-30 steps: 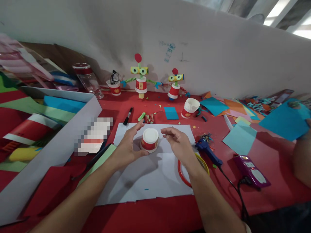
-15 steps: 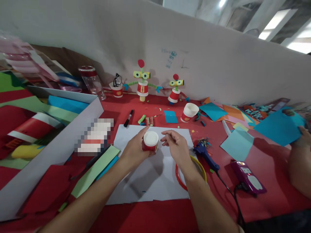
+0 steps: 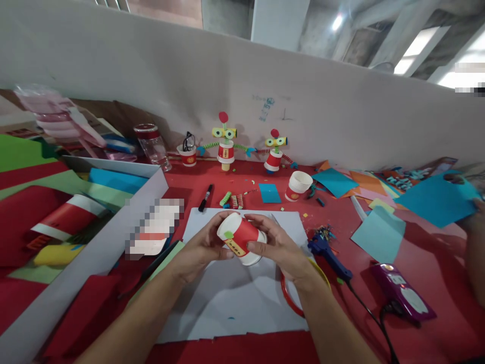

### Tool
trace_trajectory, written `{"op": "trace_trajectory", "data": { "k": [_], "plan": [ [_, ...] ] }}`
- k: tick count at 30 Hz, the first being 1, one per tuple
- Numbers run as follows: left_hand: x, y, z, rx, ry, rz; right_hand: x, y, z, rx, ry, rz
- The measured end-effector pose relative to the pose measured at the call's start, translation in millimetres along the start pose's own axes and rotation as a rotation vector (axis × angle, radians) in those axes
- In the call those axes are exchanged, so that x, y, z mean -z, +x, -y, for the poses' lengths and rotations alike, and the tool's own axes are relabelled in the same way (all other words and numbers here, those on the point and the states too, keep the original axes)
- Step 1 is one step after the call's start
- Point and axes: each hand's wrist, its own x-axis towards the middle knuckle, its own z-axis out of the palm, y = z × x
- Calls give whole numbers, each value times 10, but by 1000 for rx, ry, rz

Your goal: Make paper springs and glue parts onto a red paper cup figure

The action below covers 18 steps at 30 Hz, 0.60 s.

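A red and white paper cup [image 3: 242, 233] is tilted between my hands above a white sheet [image 3: 215, 303]. It carries a yellow label with dark marks, and a small green piece shows near its upper left end. My left hand [image 3: 204, 245] is closed around the cup's left side, thumb below. On the other side my right hand [image 3: 282, 247] grips the cup with its thumb pressed on the red wall. Fingers behind the cup are partly hidden. A red and yellow ring-shaped item, perhaps tape rolls [image 3: 291, 296], lies under my right forearm.
A blue glue gun [image 3: 329, 258] and a purple power strip [image 3: 403, 290] lie right. Stacked paper cups [image 3: 297, 186], paper springs [image 3: 237, 201] and a marker [image 3: 205, 197] lie behind the sheet. Two paper-cup figures [image 3: 226, 151] stand farther back. Another person's hand [image 3: 477, 212] holds blue paper.
The cup has turned from showing its white end to lying tilted with its label visible. My right hand has moved left onto it. The view has tilted up slightly.
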Motion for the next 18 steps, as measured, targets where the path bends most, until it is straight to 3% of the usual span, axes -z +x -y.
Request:
{"op": "trace_trajectory", "data": {
  "k": [4, 7, 10, 18],
  "plan": [
    [-58, 2, 29, -49, -43, -23, -48, 10, -89, 113, -178, -128],
    [-50, -3, 50, -96, -35, -113, -135, 10, -169, 265, -374, -227],
    [0, -4, 52, -127, 18, -157, -218, 4, -221, 342, -512, -248],
    [108, 119, 126, -178, 365, 16, -51, 44, -282, 178, -524, -120]
  ]
}}
